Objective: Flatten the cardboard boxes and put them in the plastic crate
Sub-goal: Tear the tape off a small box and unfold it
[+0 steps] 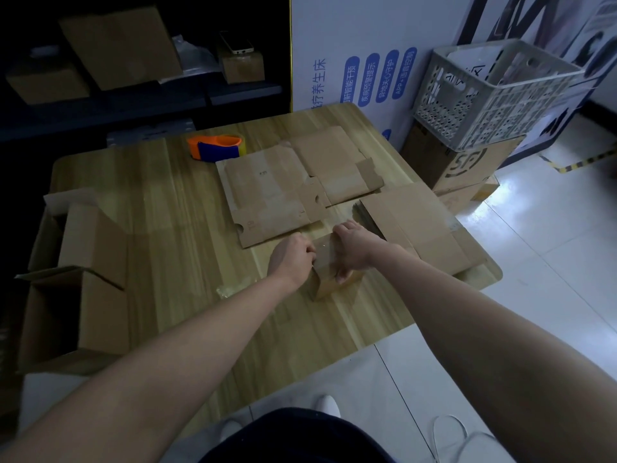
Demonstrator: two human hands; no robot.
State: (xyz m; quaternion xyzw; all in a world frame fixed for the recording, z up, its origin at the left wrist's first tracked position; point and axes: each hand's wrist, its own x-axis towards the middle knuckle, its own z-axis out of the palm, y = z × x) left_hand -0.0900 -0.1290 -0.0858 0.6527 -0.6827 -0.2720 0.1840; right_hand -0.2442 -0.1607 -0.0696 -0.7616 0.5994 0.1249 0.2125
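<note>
Both hands are on one small box (330, 289) near the middle of the table (160, 202), seen from the head camera. The left hand (293, 259) has its fingers curled tight against the box's upper left edge, pinching there (whether it has the end of the glossy tape or only the cardboard I cannot tell). The right hand (354, 252) wraps over the top with the thumb down the near face, gripping the box to steady it.

This box stands in shape, sealed and not yet flattened. Just beyond it lie several flattened boxes (267, 195), spread across the far and right parts of the table. The plastic crate (494, 95) sits well apart to the right, off the table, on top of a large carton (467, 168). Open boxes (90, 248) wait at the left edge, and a tape dispenser (215, 148) rests at the far side.

I judge the box to be light, with stiff walls that should fold readily along their creases once the seam is free. The tape looks slick, so a lifted end or corner is the best place to pinch. After that, pressing opposite corners should collapse it.
</note>
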